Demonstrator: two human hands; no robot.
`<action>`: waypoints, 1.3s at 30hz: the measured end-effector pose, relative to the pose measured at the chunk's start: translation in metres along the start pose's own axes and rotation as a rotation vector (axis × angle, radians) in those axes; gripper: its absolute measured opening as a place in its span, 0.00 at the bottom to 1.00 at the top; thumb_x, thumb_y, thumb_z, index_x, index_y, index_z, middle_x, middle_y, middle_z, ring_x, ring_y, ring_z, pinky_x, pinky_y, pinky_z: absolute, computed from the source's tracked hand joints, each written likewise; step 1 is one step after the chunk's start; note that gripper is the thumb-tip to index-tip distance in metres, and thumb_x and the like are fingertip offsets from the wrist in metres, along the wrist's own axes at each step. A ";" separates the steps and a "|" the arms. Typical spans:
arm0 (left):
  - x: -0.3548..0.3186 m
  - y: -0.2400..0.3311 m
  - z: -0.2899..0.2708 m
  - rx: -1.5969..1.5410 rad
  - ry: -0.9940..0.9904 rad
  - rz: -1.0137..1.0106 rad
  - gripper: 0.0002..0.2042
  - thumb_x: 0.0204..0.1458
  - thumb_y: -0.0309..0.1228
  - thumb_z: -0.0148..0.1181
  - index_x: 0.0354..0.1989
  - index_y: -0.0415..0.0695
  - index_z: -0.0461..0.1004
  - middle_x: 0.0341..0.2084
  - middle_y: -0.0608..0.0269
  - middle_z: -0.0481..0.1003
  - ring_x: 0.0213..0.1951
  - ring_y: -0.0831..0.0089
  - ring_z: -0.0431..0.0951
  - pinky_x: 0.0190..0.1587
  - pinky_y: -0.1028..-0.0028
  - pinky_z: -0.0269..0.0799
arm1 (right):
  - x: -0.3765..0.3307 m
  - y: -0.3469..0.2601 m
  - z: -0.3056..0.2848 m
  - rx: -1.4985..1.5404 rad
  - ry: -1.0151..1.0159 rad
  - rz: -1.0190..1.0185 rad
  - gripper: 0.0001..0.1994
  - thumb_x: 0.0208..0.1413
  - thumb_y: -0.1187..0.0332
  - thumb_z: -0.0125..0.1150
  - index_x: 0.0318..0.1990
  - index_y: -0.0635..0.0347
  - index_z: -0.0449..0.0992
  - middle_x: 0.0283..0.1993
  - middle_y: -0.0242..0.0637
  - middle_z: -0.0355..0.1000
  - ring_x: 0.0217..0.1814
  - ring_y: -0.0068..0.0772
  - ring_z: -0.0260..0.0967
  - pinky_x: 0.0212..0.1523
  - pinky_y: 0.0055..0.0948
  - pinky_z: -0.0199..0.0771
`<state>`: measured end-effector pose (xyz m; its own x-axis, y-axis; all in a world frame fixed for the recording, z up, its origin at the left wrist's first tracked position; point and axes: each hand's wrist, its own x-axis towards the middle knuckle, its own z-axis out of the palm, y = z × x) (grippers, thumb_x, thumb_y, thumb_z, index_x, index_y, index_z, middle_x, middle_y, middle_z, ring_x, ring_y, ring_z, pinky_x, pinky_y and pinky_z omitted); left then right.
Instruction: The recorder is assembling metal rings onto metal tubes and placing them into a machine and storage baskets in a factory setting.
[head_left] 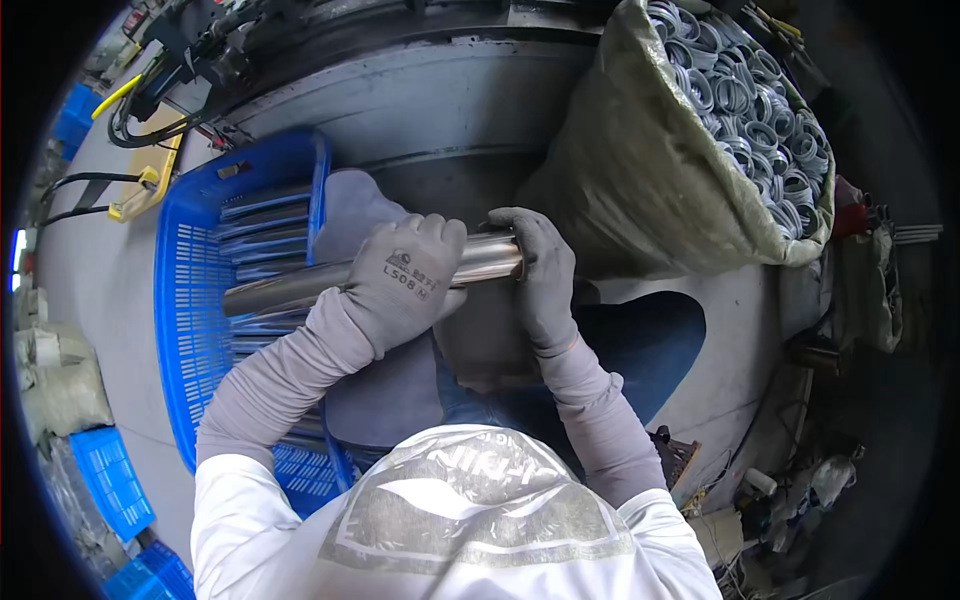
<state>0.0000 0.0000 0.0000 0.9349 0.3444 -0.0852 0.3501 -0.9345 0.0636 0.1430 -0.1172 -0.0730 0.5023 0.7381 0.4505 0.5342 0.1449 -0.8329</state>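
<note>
A shiny metal tube [292,291] lies across in front of me, its left end over the blue basket and its right end between my hands' reach. My left hand [405,280], in a grey glove, is closed round the tube near its middle. At the tube's right end my right hand [547,275], also gloved in grey, is closed with its fingers over the edge. A dark rim shows at that end; whether a separate ring sits there I cannot tell. Several similar tubes [262,232] lie side by side in the blue plastic basket [190,335] to the left.
A large woven sack [610,180] stands at the far right, filled with grey metal rings [750,110]. Machinery with black cables [190,60] is at the far left, near a yellow-framed part [150,170]. Smaller blue crates [112,483] stand at the left edge.
</note>
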 end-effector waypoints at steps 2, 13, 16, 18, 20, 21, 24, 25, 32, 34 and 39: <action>-0.001 -0.001 -0.001 0.046 0.059 0.059 0.24 0.44 0.45 0.75 0.42 0.44 0.72 0.36 0.61 0.77 0.42 0.66 0.81 0.44 0.65 0.76 | -0.005 -0.002 0.011 0.291 0.076 0.323 0.15 0.72 0.68 0.47 0.47 0.68 0.80 0.46 0.40 0.80 0.46 0.31 0.79 0.52 0.29 0.77; -0.019 0.014 -0.008 -0.339 0.623 0.354 0.31 0.50 0.38 0.73 0.61 0.37 0.72 0.49 0.44 0.76 0.47 0.52 0.79 0.52 0.57 0.75 | 0.004 0.039 -0.011 -0.341 0.151 -0.126 0.11 0.58 0.77 0.54 0.45 0.65 0.80 0.42 0.45 0.79 0.46 0.44 0.80 0.48 0.35 0.79; -0.052 0.004 0.003 -1.007 0.354 0.094 0.27 0.58 0.38 0.68 0.62 0.36 0.72 0.48 0.48 0.79 0.47 0.60 0.81 0.51 0.65 0.77 | 0.013 0.015 -0.050 -0.397 0.268 -0.077 0.14 0.53 0.76 0.62 0.48 0.63 0.79 0.44 0.45 0.80 0.45 0.46 0.81 0.50 0.36 0.80; -0.046 0.001 0.001 -1.253 0.244 -0.124 0.25 0.62 0.39 0.65 0.62 0.35 0.72 0.49 0.50 0.80 0.47 0.62 0.82 0.51 0.67 0.77 | 0.023 -0.004 -0.062 -0.371 0.273 -0.080 0.14 0.53 0.75 0.63 0.49 0.63 0.79 0.45 0.46 0.80 0.47 0.47 0.81 0.51 0.37 0.80; -0.029 -0.012 -0.006 -1.867 0.815 -0.012 0.30 0.72 0.48 0.51 0.70 0.34 0.63 0.63 0.52 0.72 0.62 0.64 0.74 0.67 0.64 0.68 | 0.035 -0.020 -0.064 -0.261 0.145 -0.181 0.16 0.56 0.74 0.63 0.53 0.63 0.79 0.47 0.43 0.80 0.50 0.47 0.81 0.53 0.37 0.79; -0.030 -0.046 -0.009 -1.226 0.872 -0.075 0.25 0.74 0.40 0.44 0.74 0.39 0.59 0.68 0.45 0.69 0.71 0.52 0.67 0.75 0.52 0.59 | 0.042 -0.031 -0.070 -0.266 0.148 -0.184 0.16 0.56 0.74 0.63 0.53 0.63 0.79 0.47 0.43 0.80 0.50 0.47 0.81 0.53 0.37 0.79; -0.023 -0.057 -0.072 -1.875 1.068 0.030 0.21 0.68 0.25 0.53 0.68 0.35 0.67 0.63 0.43 0.72 0.64 0.56 0.74 0.66 0.58 0.73 | 0.089 -0.044 -0.102 -0.594 0.154 -0.404 0.14 0.61 0.71 0.59 0.53 0.58 0.79 0.52 0.46 0.79 0.58 0.50 0.77 0.58 0.44 0.76; -0.029 -0.066 -0.078 -1.614 1.140 0.001 0.22 0.66 0.24 0.54 0.68 0.34 0.67 0.62 0.44 0.73 0.62 0.58 0.76 0.63 0.61 0.76 | 0.119 -0.039 -0.127 -1.105 0.287 -0.683 0.13 0.63 0.71 0.57 0.54 0.57 0.80 0.48 0.45 0.81 0.55 0.47 0.79 0.58 0.43 0.77; -0.017 -0.027 -0.054 -0.410 0.568 -0.025 0.28 0.41 0.27 0.73 0.55 0.41 0.74 0.38 0.47 0.75 0.38 0.47 0.78 0.44 0.55 0.73 | 0.300 0.012 -0.198 -0.997 -0.080 0.185 0.25 0.64 0.48 0.59 0.61 0.50 0.81 0.49 0.45 0.84 0.55 0.43 0.82 0.64 0.39 0.75; -0.009 -0.021 -0.027 -0.351 0.448 -0.004 0.26 0.39 0.32 0.71 0.51 0.42 0.73 0.35 0.49 0.76 0.39 0.49 0.79 0.43 0.53 0.73 | 0.331 0.060 -0.205 -1.065 -0.105 0.251 0.32 0.60 0.42 0.60 0.65 0.50 0.78 0.66 0.55 0.74 0.69 0.51 0.73 0.72 0.40 0.68; -0.015 -0.025 -0.001 -0.279 0.371 -0.060 0.24 0.38 0.35 0.69 0.47 0.42 0.73 0.34 0.51 0.77 0.40 0.50 0.80 0.43 0.54 0.75 | 0.347 0.059 -0.169 -1.070 -0.219 0.271 0.31 0.59 0.45 0.58 0.62 0.58 0.80 0.67 0.54 0.73 0.70 0.50 0.72 0.72 0.42 0.69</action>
<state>-0.0229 0.0182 0.0005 0.8523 0.4533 0.2609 0.3587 -0.8697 0.3391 0.4641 0.0365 0.0885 0.6165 0.7744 0.1425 0.7870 -0.6002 -0.1429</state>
